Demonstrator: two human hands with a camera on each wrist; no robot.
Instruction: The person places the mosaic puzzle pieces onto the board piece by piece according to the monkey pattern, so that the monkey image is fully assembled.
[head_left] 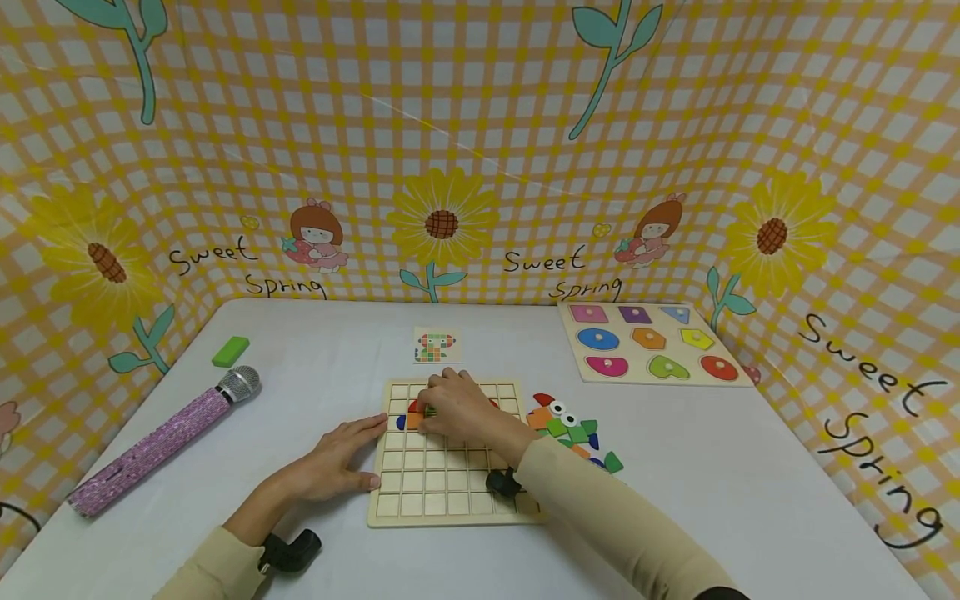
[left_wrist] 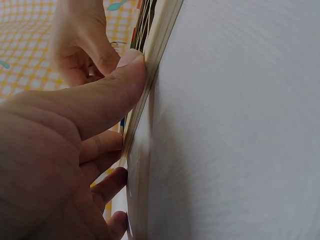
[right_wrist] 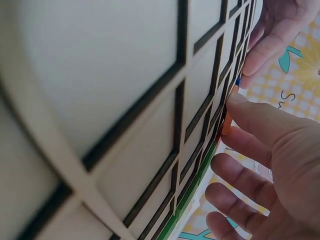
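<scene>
Plainly, one hand steadies the gridded board while the other works at its far rows

At the left of the white table [head_left: 750, 500], a glittery pink microphone [head_left: 157, 450] lies slantwise, its silver head at the far end. Just beyond that head sits a green block [head_left: 230, 352]. Next comes the left hand [head_left: 330, 467], fingers loosely extended, fingertips and thumb touching the left edge of a wooden grid board [head_left: 435, 482]. The board lies flat near the middle of the table, its near rows bare. Toward its far left, a blue piece [head_left: 401, 422] and an orange piece [head_left: 413, 422] sit side by side. Beyond the board lies a small picture card [head_left: 438, 343]. The right hand [head_left: 461, 408] reaches over the far rows, thumb and index finger at the orange piece; its fingers hide much of the contact, so I cannot tell whether they pinch or merely press. Just right of the board lies a cluster of loose coloured pieces [head_left: 579, 433]. At far right rests a shape puzzle [head_left: 630, 352] with nine coloured shapes.
</scene>
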